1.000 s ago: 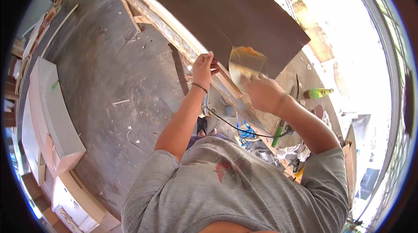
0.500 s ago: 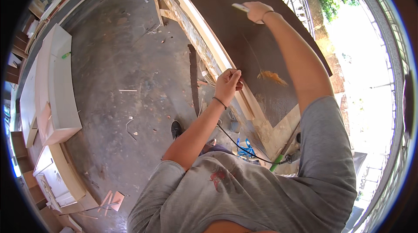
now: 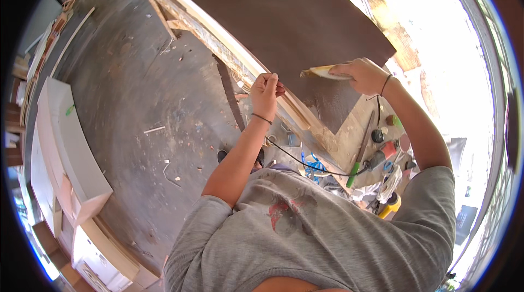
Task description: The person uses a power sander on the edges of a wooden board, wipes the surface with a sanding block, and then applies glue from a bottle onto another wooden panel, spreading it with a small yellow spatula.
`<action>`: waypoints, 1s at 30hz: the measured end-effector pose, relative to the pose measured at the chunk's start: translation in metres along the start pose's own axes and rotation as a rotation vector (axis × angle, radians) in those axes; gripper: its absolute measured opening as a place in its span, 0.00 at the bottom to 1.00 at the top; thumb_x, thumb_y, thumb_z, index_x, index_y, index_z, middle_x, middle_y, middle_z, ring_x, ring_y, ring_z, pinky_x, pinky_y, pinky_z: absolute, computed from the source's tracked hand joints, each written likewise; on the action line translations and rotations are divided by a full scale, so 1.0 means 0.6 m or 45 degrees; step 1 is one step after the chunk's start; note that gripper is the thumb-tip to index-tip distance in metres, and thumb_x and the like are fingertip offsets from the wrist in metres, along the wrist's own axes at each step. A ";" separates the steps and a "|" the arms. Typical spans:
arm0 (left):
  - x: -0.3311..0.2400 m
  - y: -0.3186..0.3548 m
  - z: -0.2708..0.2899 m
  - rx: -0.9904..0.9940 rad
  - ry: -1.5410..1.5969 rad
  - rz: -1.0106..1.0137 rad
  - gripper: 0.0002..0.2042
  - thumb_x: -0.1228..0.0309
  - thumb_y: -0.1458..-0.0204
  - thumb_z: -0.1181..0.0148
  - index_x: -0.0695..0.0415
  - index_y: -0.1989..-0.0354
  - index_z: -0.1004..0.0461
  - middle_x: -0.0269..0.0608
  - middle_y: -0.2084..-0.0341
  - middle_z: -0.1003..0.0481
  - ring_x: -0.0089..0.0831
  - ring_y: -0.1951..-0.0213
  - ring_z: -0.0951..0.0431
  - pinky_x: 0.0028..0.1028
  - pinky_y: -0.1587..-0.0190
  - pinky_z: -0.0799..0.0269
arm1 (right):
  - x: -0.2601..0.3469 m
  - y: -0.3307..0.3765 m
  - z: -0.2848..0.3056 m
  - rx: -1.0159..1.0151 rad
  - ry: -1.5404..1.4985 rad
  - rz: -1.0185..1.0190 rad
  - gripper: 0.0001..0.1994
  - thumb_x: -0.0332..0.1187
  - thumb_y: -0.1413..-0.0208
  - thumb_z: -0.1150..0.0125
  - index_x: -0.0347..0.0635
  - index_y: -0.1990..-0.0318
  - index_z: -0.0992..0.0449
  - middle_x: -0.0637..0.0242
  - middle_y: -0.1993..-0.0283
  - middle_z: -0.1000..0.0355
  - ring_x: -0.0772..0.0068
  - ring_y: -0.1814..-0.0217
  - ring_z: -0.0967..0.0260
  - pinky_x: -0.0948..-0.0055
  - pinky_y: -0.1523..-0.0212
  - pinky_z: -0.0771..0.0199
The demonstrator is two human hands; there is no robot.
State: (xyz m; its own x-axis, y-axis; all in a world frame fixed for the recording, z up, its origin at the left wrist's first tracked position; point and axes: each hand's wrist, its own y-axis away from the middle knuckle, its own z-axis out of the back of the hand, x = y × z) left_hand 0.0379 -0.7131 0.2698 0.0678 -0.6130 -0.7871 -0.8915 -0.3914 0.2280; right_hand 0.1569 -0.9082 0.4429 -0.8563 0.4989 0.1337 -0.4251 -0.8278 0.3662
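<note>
A dark brown sheet (image 3: 262, 13) lies on the work table, with a wet sheen near its close corner. In my right hand (image 3: 367, 76) is a flat, pale spreader (image 3: 325, 72), with yellow-brown glue on its blade and tip. The spreader is just over the near part of the sheet; whether it touches cannot be told. My left hand (image 3: 266, 94) is closed at the sheet's left edge, fingers curled and thumb against them. Something small and dark red shows by its fingertips, too little to name.
Right of the sheet's corner lie a red and grey power tool (image 3: 385, 152), a green-handled tool (image 3: 353, 174) and a yellow-handled tool (image 3: 391, 206). A black cord (image 3: 305, 164) runs before my body. White cabinet parts (image 3: 76, 150) stand on the floor at left.
My right hand has come nearer with the spreader, from the far part of the sheet toward its close corner. The orange-brown glue patch no longer shows. The view has shifted.
</note>
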 end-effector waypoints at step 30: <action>-0.105 -0.030 0.037 -0.026 -0.130 0.031 0.05 0.70 0.48 0.48 0.58 0.69 0.33 0.36 0.77 0.31 0.23 0.76 0.29 0.24 0.73 0.26 | 0.268 0.191 0.071 -0.931 -1.333 -0.505 0.17 0.27 0.50 0.48 0.31 0.52 0.30 0.64 0.62 0.26 0.73 0.61 0.29 0.75 0.59 0.31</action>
State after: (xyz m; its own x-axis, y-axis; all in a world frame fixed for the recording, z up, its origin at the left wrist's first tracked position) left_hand 0.0397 -0.6521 0.3022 -0.0008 -0.5501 -0.8351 -0.8829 -0.3917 0.2589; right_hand -0.0169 -0.9121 0.5456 -0.1523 0.4239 0.8928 -0.9312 -0.3642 0.0140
